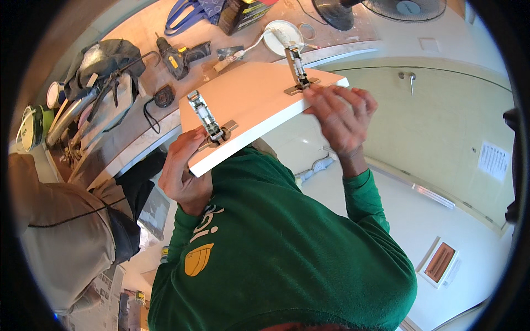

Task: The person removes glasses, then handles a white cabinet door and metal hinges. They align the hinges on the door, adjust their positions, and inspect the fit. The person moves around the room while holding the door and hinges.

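A white cabinet door is tilted in front of my chest, its far part over the workbench. Two metal cabinet hinges stand up from its near edge, a left hinge and a right hinge, both with their arms raised. My left hand grips the near left corner, the thumb side close to the left hinge and some fingers hidden underneath. At the right end, my right hand is closed on the edge, fingertips by the base of the right hinge.
On the workbench are a cordless drill, a tape measure, a paintbrush, a round white lid and a tool pile. A fan stands behind. Another person is close on my left.
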{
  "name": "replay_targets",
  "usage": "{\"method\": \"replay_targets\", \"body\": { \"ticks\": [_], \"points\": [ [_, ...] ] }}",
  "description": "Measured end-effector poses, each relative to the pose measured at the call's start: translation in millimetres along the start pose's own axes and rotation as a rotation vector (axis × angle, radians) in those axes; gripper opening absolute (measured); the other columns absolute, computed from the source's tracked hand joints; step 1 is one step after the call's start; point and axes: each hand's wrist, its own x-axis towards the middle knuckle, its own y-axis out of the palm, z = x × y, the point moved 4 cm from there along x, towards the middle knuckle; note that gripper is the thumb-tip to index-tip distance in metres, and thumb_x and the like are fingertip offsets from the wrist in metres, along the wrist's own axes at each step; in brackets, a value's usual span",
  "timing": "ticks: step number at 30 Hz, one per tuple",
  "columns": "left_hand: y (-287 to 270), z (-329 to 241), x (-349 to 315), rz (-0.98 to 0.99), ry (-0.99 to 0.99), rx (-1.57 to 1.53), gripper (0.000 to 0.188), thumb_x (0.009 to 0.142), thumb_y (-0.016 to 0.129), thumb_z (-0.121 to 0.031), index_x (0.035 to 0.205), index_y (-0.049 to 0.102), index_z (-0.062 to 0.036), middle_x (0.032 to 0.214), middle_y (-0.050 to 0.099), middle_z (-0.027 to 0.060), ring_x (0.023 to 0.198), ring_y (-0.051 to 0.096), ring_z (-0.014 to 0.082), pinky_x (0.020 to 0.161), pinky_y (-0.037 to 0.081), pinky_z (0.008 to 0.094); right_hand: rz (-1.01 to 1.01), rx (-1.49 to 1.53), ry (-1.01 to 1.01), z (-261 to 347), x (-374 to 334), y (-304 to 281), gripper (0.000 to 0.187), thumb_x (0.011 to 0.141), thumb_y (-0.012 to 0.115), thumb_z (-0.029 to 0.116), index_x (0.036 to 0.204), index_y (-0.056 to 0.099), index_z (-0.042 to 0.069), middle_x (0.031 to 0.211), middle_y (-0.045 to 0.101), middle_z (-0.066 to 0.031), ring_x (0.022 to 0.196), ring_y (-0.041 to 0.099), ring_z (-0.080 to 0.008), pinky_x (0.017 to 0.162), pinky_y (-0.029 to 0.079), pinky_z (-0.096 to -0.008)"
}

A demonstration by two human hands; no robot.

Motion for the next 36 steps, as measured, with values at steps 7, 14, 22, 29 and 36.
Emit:
{"method": "replay_targets", "body": {
  "ticks": [7, 14, 22, 29, 36],
  "points": [
    [-4, 8, 5, 0.018, -0.035, -0.033, 0.045, 0.085, 0.089, 0.016, 0.128, 0.078, 0.0097, 0.126, 0.082, 0.0266, 0.117, 0.080, 0.0321, 0.107, 0.062, 0.0422, 0.055, -0.129, 0.232, -86, -2, -11, 0.042, 0.089, 0.097, 0.028, 0.128, 0.086, 0.016, 0.137, 0.082, 0.0003, 0.126, 0.069, -0.0243, 0.110, 0.048, -0.0445],
    [-5, 11, 4, 0.007, -0.098, -0.010, 0.043, 0.086, 0.089, 0.014, 0.128, 0.078, 0.0093, 0.122, 0.083, 0.0260, 0.114, 0.081, 0.0322, 0.104, 0.063, 0.0402, 0.169, 0.362, 0.097, -20, 28, -2, 0.054, 0.085, 0.097, 0.023, 0.137, 0.083, 0.022, 0.136, 0.080, 0.0004, 0.130, 0.070, -0.0258, 0.115, 0.050, -0.0458],
    [-13, 22, 30, 0.015, -0.161, 0.004, 0.043, 0.095, 0.087, 0.006, 0.137, 0.074, 0.0064, 0.130, 0.080, 0.0189, 0.115, 0.077, 0.0255, 0.105, 0.061, 0.0390, 0.009, 0.922, 0.300, -111, 38, 52, 0.034, 0.088, 0.096, 0.020, 0.120, 0.089, 0.011, 0.116, 0.086, -0.0043, 0.114, 0.076, -0.0254, 0.105, 0.058, -0.0397],
    [-9, -32, 86, -0.018, 0.165, 0.331, 0.047, 0.096, 0.088, -0.001, 0.141, 0.076, 0.0008, 0.146, 0.073, 0.0194, 0.135, 0.069, 0.0317, 0.120, 0.052, 0.0460, -0.115, 1.593, 0.648, -110, 35, 142, 0.039, 0.104, 0.086, 0.009, 0.142, 0.082, 0.002, 0.129, 0.084, -0.0065, 0.119, 0.074, -0.0143, 0.108, 0.061, -0.0334],
    [62, -80, 163, 0.438, 0.366, 0.688, 0.048, 0.096, 0.089, -0.008, 0.143, 0.082, -0.0126, 0.138, 0.076, 0.0140, 0.129, 0.071, 0.0333, 0.109, 0.056, 0.0465, -0.202, 1.800, 0.718, -93, 43, 190, 0.046, 0.109, 0.082, 0.014, 0.152, 0.073, -0.001, 0.132, 0.081, -0.0082, 0.118, 0.075, -0.0142, 0.108, 0.061, -0.0324]
  ]
}}
